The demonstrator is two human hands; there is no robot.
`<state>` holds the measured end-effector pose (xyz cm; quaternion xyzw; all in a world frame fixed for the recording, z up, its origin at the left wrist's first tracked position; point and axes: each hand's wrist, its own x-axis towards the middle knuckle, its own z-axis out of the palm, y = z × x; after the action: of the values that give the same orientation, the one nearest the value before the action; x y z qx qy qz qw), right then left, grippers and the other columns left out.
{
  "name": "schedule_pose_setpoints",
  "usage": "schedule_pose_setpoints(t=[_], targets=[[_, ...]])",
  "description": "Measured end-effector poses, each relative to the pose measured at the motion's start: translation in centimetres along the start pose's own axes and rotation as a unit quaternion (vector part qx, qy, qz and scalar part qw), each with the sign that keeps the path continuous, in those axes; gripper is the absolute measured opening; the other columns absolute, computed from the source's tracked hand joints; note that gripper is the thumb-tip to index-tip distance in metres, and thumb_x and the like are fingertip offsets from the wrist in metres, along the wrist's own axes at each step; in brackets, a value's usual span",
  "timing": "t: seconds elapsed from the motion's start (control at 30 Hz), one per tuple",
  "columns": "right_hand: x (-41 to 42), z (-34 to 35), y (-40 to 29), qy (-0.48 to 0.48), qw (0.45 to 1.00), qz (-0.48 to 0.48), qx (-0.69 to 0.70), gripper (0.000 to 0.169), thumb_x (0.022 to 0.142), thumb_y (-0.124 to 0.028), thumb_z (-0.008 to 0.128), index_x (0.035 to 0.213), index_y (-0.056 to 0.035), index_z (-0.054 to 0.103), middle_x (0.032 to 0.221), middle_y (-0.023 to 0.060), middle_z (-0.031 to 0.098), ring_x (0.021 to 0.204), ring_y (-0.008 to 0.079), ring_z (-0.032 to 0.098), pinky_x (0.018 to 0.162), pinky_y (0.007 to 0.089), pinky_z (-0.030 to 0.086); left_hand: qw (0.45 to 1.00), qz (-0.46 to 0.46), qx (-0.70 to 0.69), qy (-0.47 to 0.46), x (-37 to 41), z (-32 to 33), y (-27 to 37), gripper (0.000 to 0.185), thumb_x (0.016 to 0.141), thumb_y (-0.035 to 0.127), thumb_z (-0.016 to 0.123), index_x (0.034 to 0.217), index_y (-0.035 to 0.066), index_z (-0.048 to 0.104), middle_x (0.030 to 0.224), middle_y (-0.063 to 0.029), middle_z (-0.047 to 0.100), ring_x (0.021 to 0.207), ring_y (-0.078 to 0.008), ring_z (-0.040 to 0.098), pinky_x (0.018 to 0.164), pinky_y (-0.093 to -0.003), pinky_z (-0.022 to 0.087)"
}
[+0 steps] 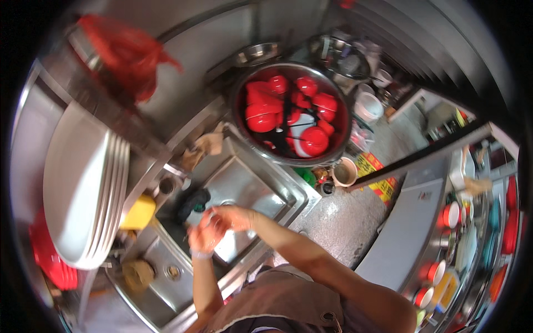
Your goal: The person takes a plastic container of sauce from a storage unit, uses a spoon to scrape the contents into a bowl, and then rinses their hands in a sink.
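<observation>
My left hand (pixel 204 238) and my right hand (pixel 234 218) are together above the large stainless steel sink basin (pixel 243 183). Their fingers overlap and look wet and blurred, so whether anything small lies between them is hidden. A pale band circles my left wrist. Just beyond my hands, a dark, crumpled item (pixel 192 204) lies at the left side of the basin. To the left is a smaller sink basin (pixel 168 297) with a drain and a yellowish-brown item (pixel 138 274) in it. At the far rim of the large basin stands a big round metal tub (pixel 291 161) full of red and white dishware (pixel 314 141).
Large white oval plates (pixel 79 191) stand stacked on edge at left, beside a yellow item (pixel 140 212) and red dishes (pixel 50 254). A red plastic bag (pixel 125 54) hangs upper left. White tubs (pixel 368 106) and a pinkish bucket (pixel 344 171) stand right of the metal tub. A long counter (pixel 404 237) runs along the right.
</observation>
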<state>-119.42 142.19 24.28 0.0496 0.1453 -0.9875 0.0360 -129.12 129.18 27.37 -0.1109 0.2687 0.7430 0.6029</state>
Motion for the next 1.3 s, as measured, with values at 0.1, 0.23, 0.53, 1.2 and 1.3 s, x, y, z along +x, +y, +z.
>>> schedule_pose_setpoints(t=[0.1, 0.23, 0.53, 1.2, 1.3], targets=[[-1.2, -10.9, 1.6, 0.448, 0.699, 0.047, -0.556, 0.029, 0.084, -0.036, 0.066, 0.093, -0.0077, 0.066, 0.086, 0.0062, 0.066, 0.080, 0.0187, 0.065, 0.066, 0.0321, 0.052, 0.936, -0.003, 0.352, -0.017, 5.1, -10.0, -0.7, 0.032, 0.092, 0.030, 0.054, 0.113, 0.006, 0.057, 0.096, -0.0144, 0.065, 0.085, -0.0283, 0.064, 0.083, -0.0390, 0.048], [-4.9, 3.2, -0.7, 0.110, 0.967, 0.021, -0.230, 0.027, 0.091, -0.028, 0.060, 0.103, -0.0034, 0.060, 0.081, 0.0063, 0.064, 0.075, 0.0176, 0.065, 0.060, 0.0313, 0.051, 0.895, 0.005, 0.438, -0.086, -2.9, -1.7, -0.6, 0.029, 0.093, 0.025, 0.056, 0.103, -0.003, 0.057, 0.090, -0.0169, 0.066, 0.072, -0.0243, 0.066, 0.066, -0.0336, 0.053], [-4.0, -10.1, 0.2, 0.241, 0.681, 0.004, -0.692, 0.041, 0.082, -0.031, 0.069, 0.107, 0.0000, 0.062, 0.100, 0.0186, 0.065, 0.092, 0.0258, 0.064, 0.076, 0.0377, 0.052, 0.486, 0.057, 0.848, 0.205, 3.8, -12.6, -3.5, 0.052, 0.086, 0.034, 0.064, 0.129, 0.008, 0.051, 0.135, -0.0177, 0.049, 0.120, -0.0329, 0.049, 0.098, -0.0461, 0.041], [-43.5, -7.9, -54.5, 0.484, 0.588, -0.296, -0.577, 0.013, 0.084, -0.006, 0.064, 0.097, -0.0035, 0.066, 0.086, 0.0000, 0.064, 0.076, 0.0054, 0.057, 0.069, 0.0200, 0.045, 0.623, 0.295, 0.597, 0.410, 7.8, 3.7, -15.5, 0.012, 0.086, -0.001, 0.057, 0.096, 0.001, 0.064, 0.076, -0.0037, 0.064, 0.066, -0.0085, 0.060, 0.054, -0.0196, 0.046], [-40.7, -11.3, -62.1, 0.473, 0.434, -0.355, -0.680, 0.007, 0.081, -0.008, 0.067, 0.086, -0.0029, 0.067, 0.077, 0.0058, 0.066, 0.067, 0.0129, 0.062, 0.061, 0.0251, 0.047, 0.582, 0.275, 0.638, 0.423, 7.6, 5.4, -15.9, 0.007, 0.087, 0.003, 0.060, 0.092, 0.002, 0.064, 0.073, -0.0024, 0.063, 0.062, -0.0083, 0.060, 0.052, -0.0193, 0.045]])
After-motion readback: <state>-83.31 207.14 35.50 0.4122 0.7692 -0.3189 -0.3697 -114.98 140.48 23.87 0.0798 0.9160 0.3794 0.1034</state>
